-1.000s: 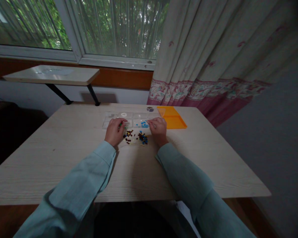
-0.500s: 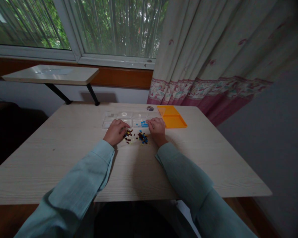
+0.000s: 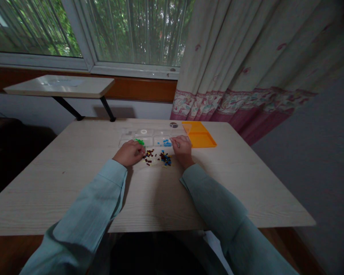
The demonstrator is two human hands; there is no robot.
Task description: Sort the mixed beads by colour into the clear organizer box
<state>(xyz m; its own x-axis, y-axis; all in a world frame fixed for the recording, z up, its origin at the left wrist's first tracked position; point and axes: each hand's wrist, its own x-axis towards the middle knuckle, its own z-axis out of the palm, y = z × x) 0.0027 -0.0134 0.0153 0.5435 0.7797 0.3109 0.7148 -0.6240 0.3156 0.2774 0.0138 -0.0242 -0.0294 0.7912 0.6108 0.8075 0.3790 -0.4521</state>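
Mixed brown, yellow and blue toy bricks (image 3: 165,158) remain loose on the table (image 3: 218,194) between left hand (image 3: 129,153) and right hand (image 3: 182,149), fingers bunched narrow, any hold impossible to tell, while green bricks (image 3: 139,141) and light-blue bricks (image 3: 165,143) already occupy separate clear-tray (image 3: 153,141) compartments towards the far edge.

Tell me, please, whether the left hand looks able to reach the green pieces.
Probably yes: the left hand is just on the near side of the green pieces, no lid shows over them, and the right hand is away by the light-blue pieces in the clear tray.
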